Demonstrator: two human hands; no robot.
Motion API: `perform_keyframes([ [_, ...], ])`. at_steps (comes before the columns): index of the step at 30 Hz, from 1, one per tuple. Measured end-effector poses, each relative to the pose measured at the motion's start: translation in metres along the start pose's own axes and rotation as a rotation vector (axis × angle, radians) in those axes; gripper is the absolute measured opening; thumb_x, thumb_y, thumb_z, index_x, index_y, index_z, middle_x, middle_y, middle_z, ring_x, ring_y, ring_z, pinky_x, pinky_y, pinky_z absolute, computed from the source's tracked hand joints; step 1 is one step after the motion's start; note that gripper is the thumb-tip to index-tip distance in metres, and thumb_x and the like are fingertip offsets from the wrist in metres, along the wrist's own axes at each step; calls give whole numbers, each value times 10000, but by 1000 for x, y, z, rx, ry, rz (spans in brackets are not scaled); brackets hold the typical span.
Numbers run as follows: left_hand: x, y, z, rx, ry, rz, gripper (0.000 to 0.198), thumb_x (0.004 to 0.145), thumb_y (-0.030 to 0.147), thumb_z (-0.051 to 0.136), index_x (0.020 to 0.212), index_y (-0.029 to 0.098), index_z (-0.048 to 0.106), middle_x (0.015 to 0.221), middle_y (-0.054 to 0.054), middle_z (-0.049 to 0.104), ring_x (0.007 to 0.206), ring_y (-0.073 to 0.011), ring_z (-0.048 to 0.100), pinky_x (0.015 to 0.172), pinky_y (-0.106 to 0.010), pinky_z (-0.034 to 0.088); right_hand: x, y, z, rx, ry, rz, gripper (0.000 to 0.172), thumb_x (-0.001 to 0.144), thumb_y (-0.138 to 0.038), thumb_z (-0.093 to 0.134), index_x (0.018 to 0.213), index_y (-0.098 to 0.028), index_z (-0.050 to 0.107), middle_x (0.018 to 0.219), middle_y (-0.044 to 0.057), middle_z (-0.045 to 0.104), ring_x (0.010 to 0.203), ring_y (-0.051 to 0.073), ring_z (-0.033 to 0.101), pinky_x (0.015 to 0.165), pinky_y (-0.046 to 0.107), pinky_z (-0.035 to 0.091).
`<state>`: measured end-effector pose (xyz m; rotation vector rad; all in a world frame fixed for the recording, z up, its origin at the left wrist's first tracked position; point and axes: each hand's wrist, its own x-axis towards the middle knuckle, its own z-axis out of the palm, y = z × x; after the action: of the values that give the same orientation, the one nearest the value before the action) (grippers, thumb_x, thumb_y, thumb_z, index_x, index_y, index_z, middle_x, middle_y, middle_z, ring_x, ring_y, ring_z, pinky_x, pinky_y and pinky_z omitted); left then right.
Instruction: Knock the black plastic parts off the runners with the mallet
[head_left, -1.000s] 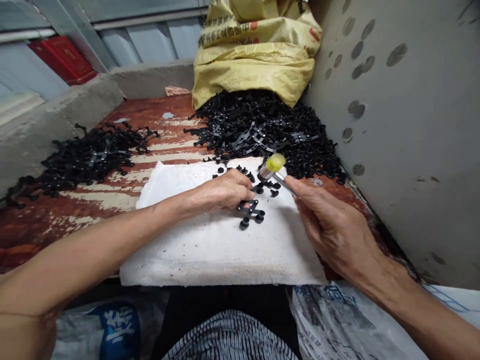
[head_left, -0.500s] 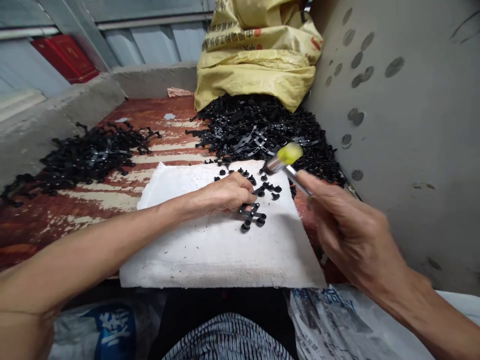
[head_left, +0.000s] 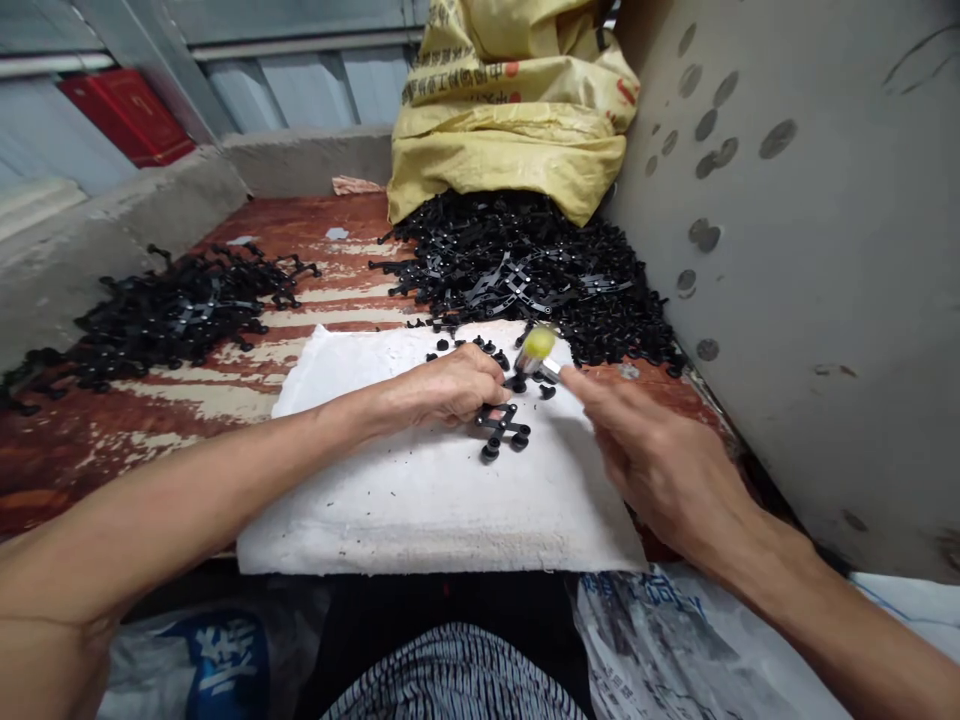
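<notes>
One hammer (head_left: 533,354), lower than before, left hand (head_left: 456,386) still pinching linkage (head_left: 503,424)

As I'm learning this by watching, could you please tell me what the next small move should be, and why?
Probably a light tap by the right hand with the hammer on the black cap beside the left hand: the hammer's head is at the cap, whether touching I cannot tell, and the left hand holds the black linkage over the white pad.

Two heaps of black linkages (head_left: 517,262) and a white pad (head_left: 360,480) lie on the scuffed reddish tabletop (head_left: 300,215).
</notes>
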<state>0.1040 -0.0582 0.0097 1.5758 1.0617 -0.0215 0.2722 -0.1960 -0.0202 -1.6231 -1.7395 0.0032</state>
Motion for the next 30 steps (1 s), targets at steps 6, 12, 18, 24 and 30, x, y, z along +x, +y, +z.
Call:
perform_keyframes([
  [6, 3, -6, -2, -20, -12, 35, 354, 846, 124, 574, 498, 147, 514, 385, 39, 421, 288, -22, 285, 317, -186, 154, 8, -15, -12, -37, 146, -75, 466, 942, -148, 473, 1386, -258, 565, 1203, 78, 710, 1026, 251, 698, 872, 413, 587],
  [12, 3, -6, -1, 13, 10, 31, 359, 837, 99, 551, 487, 159, 500, 346, 53, 352, 284, -33, 262, 321, -198, 143, 2, -7, -2, -150, -68, -79, 491, 902, -135, 472, 1353, -280, 598, 1078, 93, 745, 826, 271, 735, 684, 424, 625],
  [18, 2, -9, 1, 22, 2, 34, 367, 845, 121, 543, 486, 173, 483, 355, 50, 358, 286, -39, 262, 331, -223, 133, -6, -1, 5, -96, 122, -69, 523, 919, -101, 464, 1422, -234, 522, 1180, 100, 713, 969, 245, 711, 854, 411, 591],
  [24, -2, -11, -1, 21, -26, 72, 341, 851, 162, 549, 514, 175, 499, 363, 67, 315, 313, -44, 240, 362, -230, 117, -1, -1, 1, -8, -57, 68, 431, 917, -209, 473, 1327, -185, 603, 1096, 115, 727, 854, 243, 706, 744, 422, 594],
  [30, -20, -4, 5, 62, -184, 198, 243, 830, 153, 578, 589, 134, 551, 523, 17, 528, 419, -35, 330, 413, -196, 205, 23, -13, 7, 711, -250, 573, 169, 770, -340, 669, 850, -195, 641, 546, -38, 556, 483, 138, 525, 405, 241, 422],
])
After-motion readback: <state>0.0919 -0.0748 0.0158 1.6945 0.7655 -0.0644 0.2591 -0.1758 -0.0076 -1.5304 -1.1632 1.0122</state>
